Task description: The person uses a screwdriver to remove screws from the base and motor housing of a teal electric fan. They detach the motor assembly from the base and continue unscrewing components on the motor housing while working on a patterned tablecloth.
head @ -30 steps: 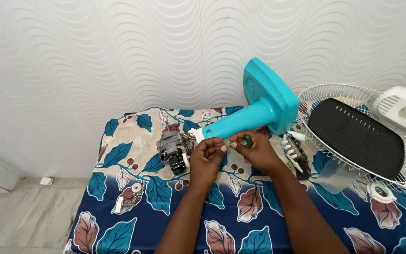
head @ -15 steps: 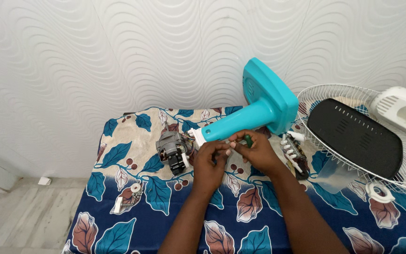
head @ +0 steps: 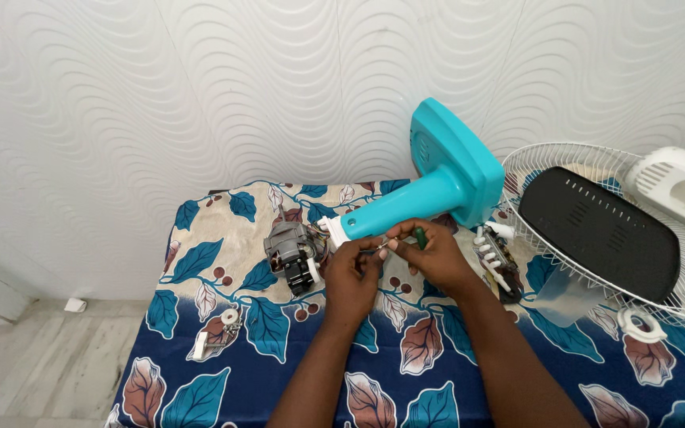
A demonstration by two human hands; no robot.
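At frame centre, my right hand (head: pixel 431 255) grips a green-handled screwdriver (head: pixel 419 235); my left hand (head: pixel 350 273) has its fingers pinching a tiny part I cannot make out at its tip, below the teal fan stand (head: pixel 414 202). A slip could drop that part onto the patterned table (head: pixel 223 372).

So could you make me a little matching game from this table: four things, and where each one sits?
Things:
1. motor
2. teal stand
3. black cover
4. green tool

Places:
A. in the right hand
B. on the wire grille, far right
C. left of the left hand
D. lying beyond both hands, base toward the wall

Pairs: 1-C, 2-D, 3-B, 4-A
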